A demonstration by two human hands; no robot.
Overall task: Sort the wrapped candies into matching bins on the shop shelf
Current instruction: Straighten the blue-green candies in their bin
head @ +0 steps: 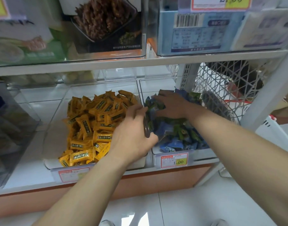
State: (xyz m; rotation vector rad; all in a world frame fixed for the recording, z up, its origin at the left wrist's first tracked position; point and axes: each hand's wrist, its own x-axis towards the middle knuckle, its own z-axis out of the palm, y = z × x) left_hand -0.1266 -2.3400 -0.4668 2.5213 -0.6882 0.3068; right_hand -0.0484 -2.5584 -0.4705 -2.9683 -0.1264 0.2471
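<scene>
1. The shelf (pixel 140 60) in front of me holds two clear bins side by side: the left bin (pixel 58 111) is heaped with orange candies (pixel 91 124), the right bin (pixel 172 152) with blue and green candies (pixel 177 136); too many of each to count
2. My left hand (pixel 133 132) straddles the wall between the bins, fingers curled around something dark and green; I think it's a few green candies
3. My right hand (pixel 174 105) lies spread, fingers loose, on the blue-green pile, gripping nothing
4. Best to lift out only strays and check wrapper colour before dropping
</scene>
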